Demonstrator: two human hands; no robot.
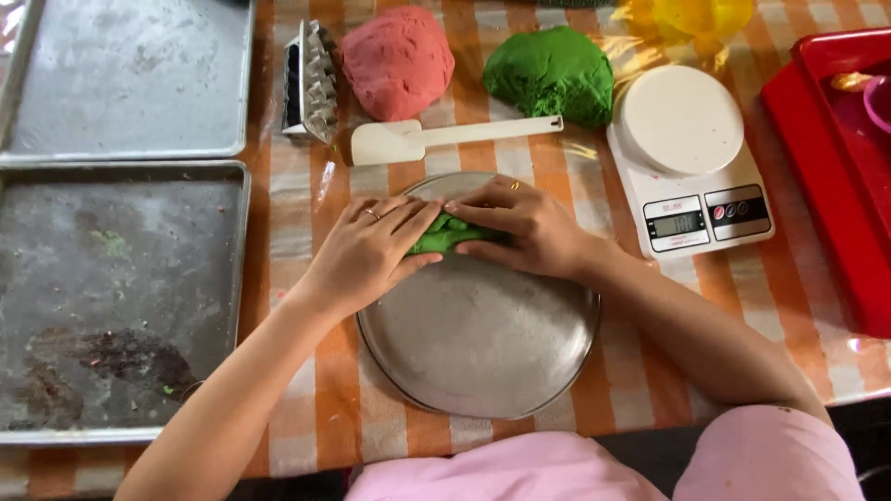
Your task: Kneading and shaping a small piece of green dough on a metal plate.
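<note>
Head view: a small green dough piece (444, 234) lies on the far part of a round metal plate (483, 343), which rests on the counter (306, 186) with an orange-striped cloth. The piece's long axis runs left to right. The left hand (367, 252) covers its left end and the right hand (520, 227) its right end, both equally near. Fingers of both hands lie nearly flat, pressed on the dough, not curled around it. Most of the piece is hidden beneath the fingers; its full outline cannot be made out.
</note>
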